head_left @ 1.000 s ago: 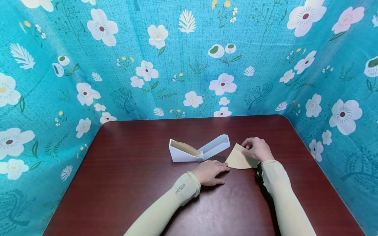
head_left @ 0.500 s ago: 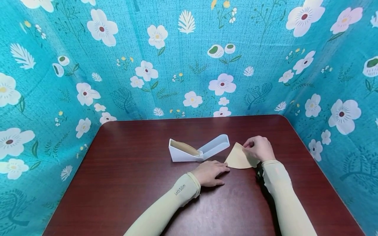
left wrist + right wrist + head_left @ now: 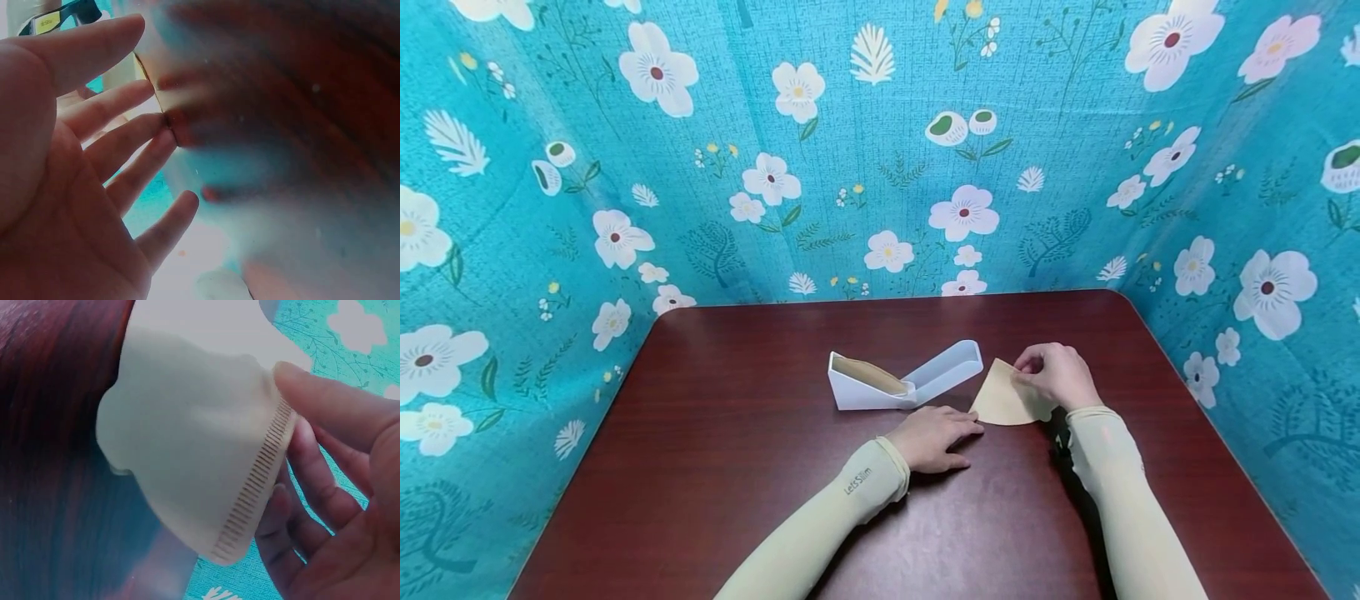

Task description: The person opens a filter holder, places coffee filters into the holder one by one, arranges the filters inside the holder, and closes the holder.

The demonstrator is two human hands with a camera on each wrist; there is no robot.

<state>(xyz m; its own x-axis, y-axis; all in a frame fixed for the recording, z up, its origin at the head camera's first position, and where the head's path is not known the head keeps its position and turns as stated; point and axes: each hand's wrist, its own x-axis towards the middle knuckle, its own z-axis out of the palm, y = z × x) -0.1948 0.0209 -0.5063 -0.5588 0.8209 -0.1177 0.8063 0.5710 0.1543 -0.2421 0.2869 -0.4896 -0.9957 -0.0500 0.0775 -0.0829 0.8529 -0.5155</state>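
A tan cone-shaped paper coffee filter [image 3: 1006, 398] with a crimped seam lies at the right of the table. My right hand [image 3: 1058, 375] pinches its seamed edge between thumb and fingers; the right wrist view shows this filter [image 3: 187, 419] up close, its paper slightly buckled. With fingers extended, my left hand [image 3: 931, 439] rests on the tabletop, its fingertips at the filter's left corner. In the left wrist view the left palm [image 3: 81, 175] faces the camera, fingers spread. Behind the left hand stands a white filter holder [image 3: 865, 396] with brown filter papers [image 3: 872, 375] inside.
The holder's translucent lid [image 3: 943, 372] is swung out to the right, close to the filter. Dark reddish-brown table [image 3: 722, 433] surface stretches around the hands. A turquoise floral curtain [image 3: 850, 150] borders the table at the back and both sides.
My right hand has shifted very slightly toward the back of the table, and the coffee filter with it. My left hand and the white holder stay in place.
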